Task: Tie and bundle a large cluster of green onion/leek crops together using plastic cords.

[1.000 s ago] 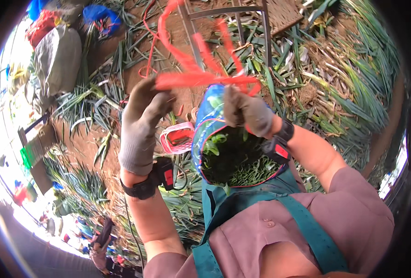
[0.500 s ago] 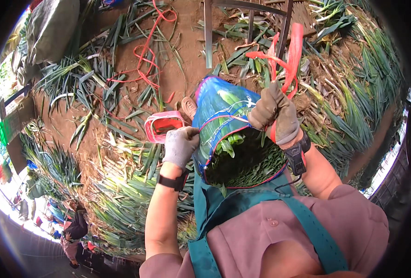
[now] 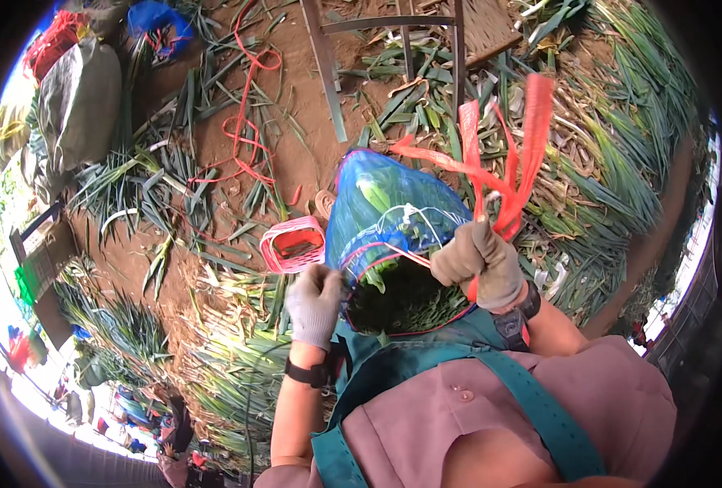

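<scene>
A blue mesh bag (image 3: 414, 191) stands against my apron, its dark mouth open toward me. Green leafy stalks (image 3: 373, 276) show inside. My left hand (image 3: 315, 302), in a grey glove, is closed at the bag's left rim, its fingertips partly blurred. Gloved too, my right hand (image 3: 481, 264) grips orange-red plastic strips (image 3: 511, 183) at the bag's right side. Their loose ends stick up above the fist. A pale cord (image 3: 405, 254) stretches across the bag's mouth to the right hand. Just beyond my left hand sits a pink-red basket (image 3: 273, 254).
Piles of leeks (image 3: 637, 106) cover the ground at right, with more leeks (image 3: 243, 358) at lower left. A metal-legged stool (image 3: 389, 23) stands ahead. Red twine (image 3: 255, 106) trails over the soil. A full grey sack (image 3: 80, 102) stands far left.
My left hand has moved lower along the bag's left rim. The right hand has come slightly down and inward with the strips, and the pale cord now crosses the mouth. The view has shifted.
</scene>
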`<state>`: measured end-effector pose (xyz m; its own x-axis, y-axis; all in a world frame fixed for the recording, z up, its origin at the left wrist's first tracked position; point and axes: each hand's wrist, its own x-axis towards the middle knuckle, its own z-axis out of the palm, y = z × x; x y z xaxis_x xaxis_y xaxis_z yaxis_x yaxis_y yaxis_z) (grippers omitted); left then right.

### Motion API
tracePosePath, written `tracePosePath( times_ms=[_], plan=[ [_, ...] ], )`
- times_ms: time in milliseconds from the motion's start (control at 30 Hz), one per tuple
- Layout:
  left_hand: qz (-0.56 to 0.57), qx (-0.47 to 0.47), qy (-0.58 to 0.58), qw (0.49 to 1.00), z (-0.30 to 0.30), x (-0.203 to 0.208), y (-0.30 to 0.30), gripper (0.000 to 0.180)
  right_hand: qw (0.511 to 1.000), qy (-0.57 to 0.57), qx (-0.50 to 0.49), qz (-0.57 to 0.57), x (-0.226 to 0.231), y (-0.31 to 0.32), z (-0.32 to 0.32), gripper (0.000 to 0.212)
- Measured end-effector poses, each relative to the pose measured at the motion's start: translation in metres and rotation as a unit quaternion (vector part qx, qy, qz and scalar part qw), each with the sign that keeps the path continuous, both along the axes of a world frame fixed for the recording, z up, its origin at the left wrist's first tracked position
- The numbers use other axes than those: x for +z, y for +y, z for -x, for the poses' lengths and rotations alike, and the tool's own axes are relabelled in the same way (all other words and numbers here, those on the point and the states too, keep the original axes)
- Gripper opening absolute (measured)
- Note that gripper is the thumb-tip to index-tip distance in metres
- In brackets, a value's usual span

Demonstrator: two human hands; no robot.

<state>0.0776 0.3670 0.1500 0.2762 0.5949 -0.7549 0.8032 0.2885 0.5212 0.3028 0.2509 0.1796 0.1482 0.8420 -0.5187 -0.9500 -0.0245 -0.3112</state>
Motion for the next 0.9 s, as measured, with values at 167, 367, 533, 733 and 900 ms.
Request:
tracePosePath(
  times_ms=[167,367,533,733,900],
  plan=[
    [-0.263,-0.345,-0.192,0.880,-0.067,0.006,0.027,0.028,0.996,-0.075,0.041,-0.029,0.003,0.015,-0.009,0.055],
    [-0.388,-0.434,-0.250,0.774,-0.083,-0.005,0.017,0.021,0.999,-0.031,0.032,-0.009,-0.006,0.015,-0.008,0.055],
    [-0.342,-0.452,-0.250,0.785,-0.085,0.005,0.017,0.014,0.996,-0.065,0.057,0.033,-0.011,0.018,-0.005,0.054],
    [-0.157,-0.410,-0.378,0.815,-0.077,0.016,0.026,0.014,0.987,-0.063,0.065,0.134,-0.010,0.035,-0.005,0.057],
    [0.009,0.089,-0.297,0.951,-0.040,0.048,0.007,0.018,0.975,-0.099,0.169,0.101,-0.021,0.039,-0.015,0.061]
  ],
)
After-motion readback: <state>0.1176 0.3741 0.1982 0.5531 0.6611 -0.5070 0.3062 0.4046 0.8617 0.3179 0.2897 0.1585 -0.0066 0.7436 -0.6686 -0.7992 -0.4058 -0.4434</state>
